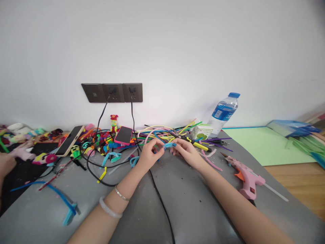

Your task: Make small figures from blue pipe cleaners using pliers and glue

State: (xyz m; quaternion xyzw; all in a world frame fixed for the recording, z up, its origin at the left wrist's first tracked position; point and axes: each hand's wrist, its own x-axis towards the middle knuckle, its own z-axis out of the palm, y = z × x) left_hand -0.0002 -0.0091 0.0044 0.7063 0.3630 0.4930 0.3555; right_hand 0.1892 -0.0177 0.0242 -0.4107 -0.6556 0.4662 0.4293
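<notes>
Between my fingertips, over the middle of the table, is a short piece of light-blue pipe cleaner [168, 145]. My left hand [150, 151] pinches its left end with thumb and forefinger. The right end is pinched by my right hand [186, 151]. Its exact shape is partly hidden by the fingers. Just behind the hands lies a bundle of long pipe cleaners [162, 130] in many colours. Pliers with yellow-and-black handles [201, 146] rest right of my right hand. A loop of blue pipe cleaner [134, 161] lies left of my left hand.
A pink glue gun [247, 178] lies at right, near a water bottle [223, 113] and a small box [201, 131]. Black cables [159, 196] cross the grey table [137, 217]. Phones [124, 135] and coloured pipe-cleaner figures [75, 152] are at left. Another person's hand [6, 164] shows at the left edge.
</notes>
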